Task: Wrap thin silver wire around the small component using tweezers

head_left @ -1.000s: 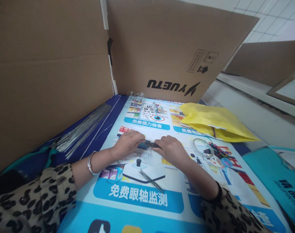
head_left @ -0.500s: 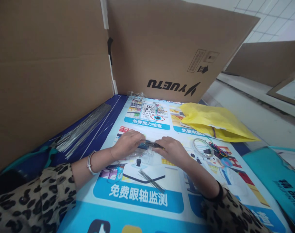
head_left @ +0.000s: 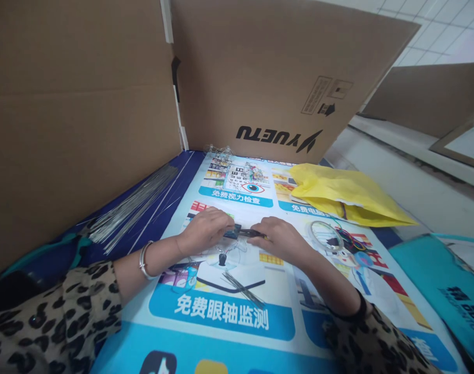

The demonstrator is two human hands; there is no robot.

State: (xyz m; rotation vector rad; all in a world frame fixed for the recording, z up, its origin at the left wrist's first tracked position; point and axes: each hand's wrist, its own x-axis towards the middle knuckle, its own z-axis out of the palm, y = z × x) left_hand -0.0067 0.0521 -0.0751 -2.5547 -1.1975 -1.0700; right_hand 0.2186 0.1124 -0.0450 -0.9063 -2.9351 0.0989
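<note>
My right hand [head_left: 281,240] is closed around a pair of dark pliers [head_left: 249,233], whose jaws point left toward my left hand. My left hand [head_left: 206,229] is closed in a pinch right at the jaw tips. Thin bent wire [head_left: 237,253] shows below and between the hands, seemingly running from the left fingers; its exact grip point is hidden. Nearer to me on the printed sheet [head_left: 174,343] lies a small bunch of short wires [head_left: 242,290].
A bundle of long straight wires [head_left: 135,205] lies at left. Bent wire pieces [head_left: 254,174] sit farther back. To the right are a wire coil [head_left: 326,236], coloured strands [head_left: 352,241], a yellow bag [head_left: 350,195] and a teal bag [head_left: 435,280]. Cardboard walls [head_left: 260,78] stand behind and left.
The pliers have shifted very slightly right and down with my right hand. My left hand stays nearly in place, still pinched.
</note>
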